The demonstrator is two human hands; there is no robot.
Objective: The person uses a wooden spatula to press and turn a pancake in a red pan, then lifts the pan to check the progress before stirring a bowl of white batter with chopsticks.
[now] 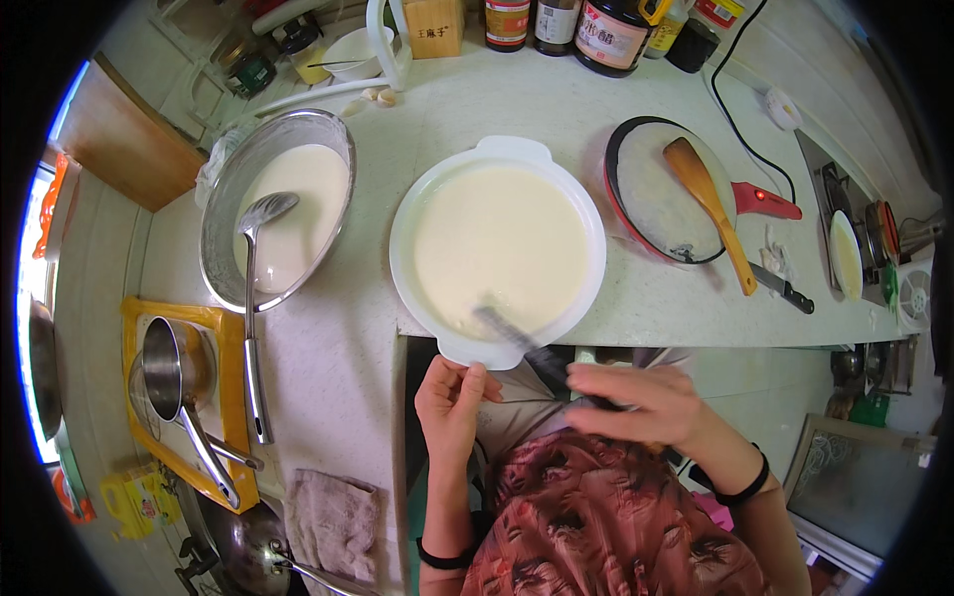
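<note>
Before me stands a white two-handled bowl [402, 287] of pale cream-coloured batter [499, 238]. My left hand [455, 402] grips its near handle, thumb on top. A blurred dark-handled utensil [548, 365] is held in my right hand [637, 398]; its head dips into the batter at the near edge, too smeared to name. To the left is an oval metal basin [216, 253] of whiter liquid, with a metal ladle [251, 320] resting across it. On the right sits a red electric crepe pan [615, 194] covered by a pale sheet of batter, a wooden spatula [704, 197] lying over it.
A kitchen knife [782, 289] lies beside the pan. The pan's black cord [734, 123] runs to the back. Sauce bottles [555, 26] and a wooden knife block [434, 30] line the rear. At left are a small saucepan [168, 365] and a folded towel [333, 514].
</note>
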